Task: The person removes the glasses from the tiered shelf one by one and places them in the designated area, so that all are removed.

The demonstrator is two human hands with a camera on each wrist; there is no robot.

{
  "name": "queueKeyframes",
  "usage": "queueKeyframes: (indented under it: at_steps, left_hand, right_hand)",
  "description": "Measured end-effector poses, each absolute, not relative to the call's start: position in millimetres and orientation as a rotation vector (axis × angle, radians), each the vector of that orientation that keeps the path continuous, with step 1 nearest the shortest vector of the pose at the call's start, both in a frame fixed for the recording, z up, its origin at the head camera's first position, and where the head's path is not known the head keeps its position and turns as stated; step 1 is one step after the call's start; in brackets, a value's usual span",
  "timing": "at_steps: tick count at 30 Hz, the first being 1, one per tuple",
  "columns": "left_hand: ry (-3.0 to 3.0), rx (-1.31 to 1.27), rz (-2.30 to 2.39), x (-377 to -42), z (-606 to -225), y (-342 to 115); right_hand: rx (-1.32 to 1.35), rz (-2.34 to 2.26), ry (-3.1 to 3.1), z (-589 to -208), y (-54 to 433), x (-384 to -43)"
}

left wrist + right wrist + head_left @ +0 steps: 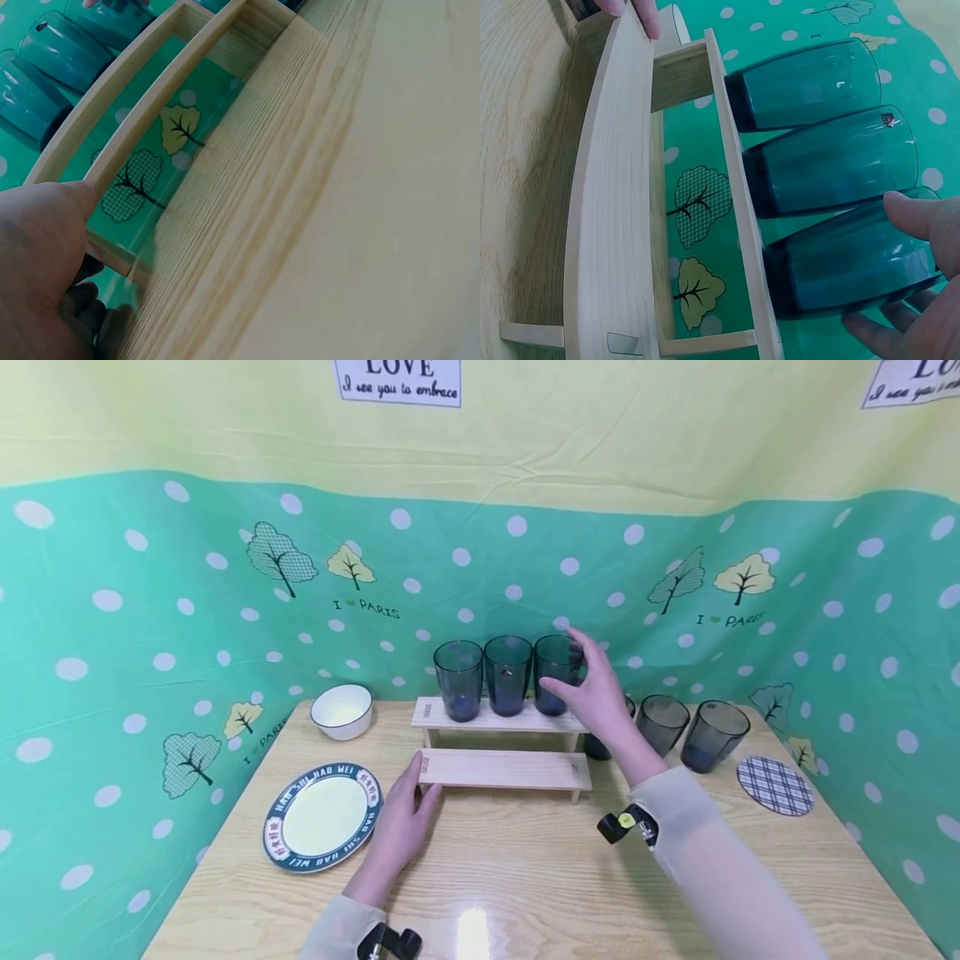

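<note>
Three dark tinted glasses stand in a row on the upper step of a two-tier wooden rack [506,770]: a left glass [459,681], a middle glass [508,677] and a right glass [551,697]. My right hand [596,689] holds the right glass, thumb across its near side and fingers round the other side. The glass is upright, its base at the upper board. My left hand [401,822] grips the left end of the lower step, as the left wrist view also shows, with the thumb [71,199] on the board and fingers curled beneath.
Right of the rack stand more tinted glasses [716,735], one partly hidden by my right arm. A checked round coaster [776,785] lies beyond them. At left are a white bowl [342,712] and a blue-rimmed plate [322,818]. A patterned cloth [517,577] hangs behind the table.
</note>
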State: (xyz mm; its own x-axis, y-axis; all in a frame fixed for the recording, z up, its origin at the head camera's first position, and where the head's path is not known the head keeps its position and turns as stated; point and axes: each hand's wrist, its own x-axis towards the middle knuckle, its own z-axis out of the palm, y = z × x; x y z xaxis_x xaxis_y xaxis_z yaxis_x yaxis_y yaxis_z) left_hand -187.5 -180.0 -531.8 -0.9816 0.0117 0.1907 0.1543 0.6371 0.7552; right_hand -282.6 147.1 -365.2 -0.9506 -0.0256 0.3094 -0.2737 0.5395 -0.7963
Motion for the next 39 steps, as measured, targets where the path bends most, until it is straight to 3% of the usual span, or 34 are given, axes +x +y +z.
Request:
queueKeyframes:
  at_steps: [22, 39]
  left_hand:
    - [-2.692, -0.144, -1.275, -189.8, -533.8, -180.4]
    - [-2.699, -0.127, -1.275, -189.7, -534.8, -180.8]
  right_hand:
    - [0.138, 1.365, -2.530, -367.2, 150.3, -269.8]
    - [0.147, 1.402, -2.490, -349.4, 165.5, -226.5]
